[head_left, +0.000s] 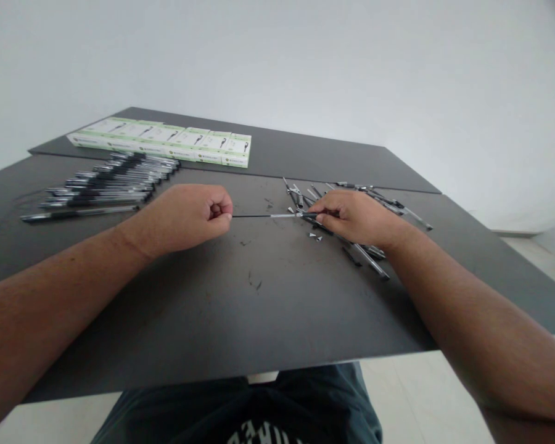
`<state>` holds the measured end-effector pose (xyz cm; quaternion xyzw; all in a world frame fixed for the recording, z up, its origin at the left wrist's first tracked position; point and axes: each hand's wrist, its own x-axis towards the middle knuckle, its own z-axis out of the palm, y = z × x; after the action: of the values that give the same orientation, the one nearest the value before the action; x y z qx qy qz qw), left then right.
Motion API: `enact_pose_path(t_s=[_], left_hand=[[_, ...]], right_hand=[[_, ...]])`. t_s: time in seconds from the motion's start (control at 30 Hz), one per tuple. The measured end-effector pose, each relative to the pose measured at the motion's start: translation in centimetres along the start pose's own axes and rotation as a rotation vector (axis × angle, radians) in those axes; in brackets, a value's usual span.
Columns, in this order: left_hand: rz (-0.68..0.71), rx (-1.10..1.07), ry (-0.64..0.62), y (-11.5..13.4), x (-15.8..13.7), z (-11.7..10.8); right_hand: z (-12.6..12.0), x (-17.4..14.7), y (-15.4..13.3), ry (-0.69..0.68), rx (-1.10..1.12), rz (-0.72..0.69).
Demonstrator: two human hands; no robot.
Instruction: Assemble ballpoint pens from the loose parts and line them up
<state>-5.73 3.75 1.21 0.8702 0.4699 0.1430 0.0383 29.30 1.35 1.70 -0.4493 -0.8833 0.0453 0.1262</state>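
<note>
A thin pen refill [254, 216], dark on the left and pale towards the right, stretches level between my two hands. My left hand [189, 213] is closed, pinching its left end between thumb and curled fingers. Over the loose parts, my right hand [358, 216] pinches a pen barrel with a black grip [311, 215], and the refill meets its left end. How far the refill goes into the barrel I cannot tell. Beneath and around my right hand lie scattered clear pen barrels [372, 262] and black pen parts [351, 257]. Small silvery cone tips [314, 236] rest in front of it.
Several pens with black grips [104, 185] lie in a row on the left. Behind them stands a line of white and green pen boxes [180, 154]. Dark marks spot the grey table [240, 327], which has a seam across it. A pale wall rises behind.
</note>
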Motion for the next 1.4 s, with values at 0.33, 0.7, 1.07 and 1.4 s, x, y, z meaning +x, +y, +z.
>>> enact_pose_path(t_s=[0.33, 0.7, 1.07, 1.4], left_hand=[[0.001, 0.013, -0.012, 0.2, 0.0, 0.2], [-0.027, 0.006, -0.038, 0.4, 0.0, 0.0], [-0.019, 0.011, -0.046, 0.5, 0.0, 0.0], [0.075, -0.077, -0.019, 2.0, -0.3, 0.8]], right_hand=[[0.1, -0.1, 0.1, -0.007, -0.005, -0.013], [0.1, -0.1, -0.2, -0.009, -0.009, -0.008], [0.1, 0.0, -0.2, -0.03, -0.039, -0.032], [0.8, 0.0, -1.8, -0.028, -0.023, -0.073]])
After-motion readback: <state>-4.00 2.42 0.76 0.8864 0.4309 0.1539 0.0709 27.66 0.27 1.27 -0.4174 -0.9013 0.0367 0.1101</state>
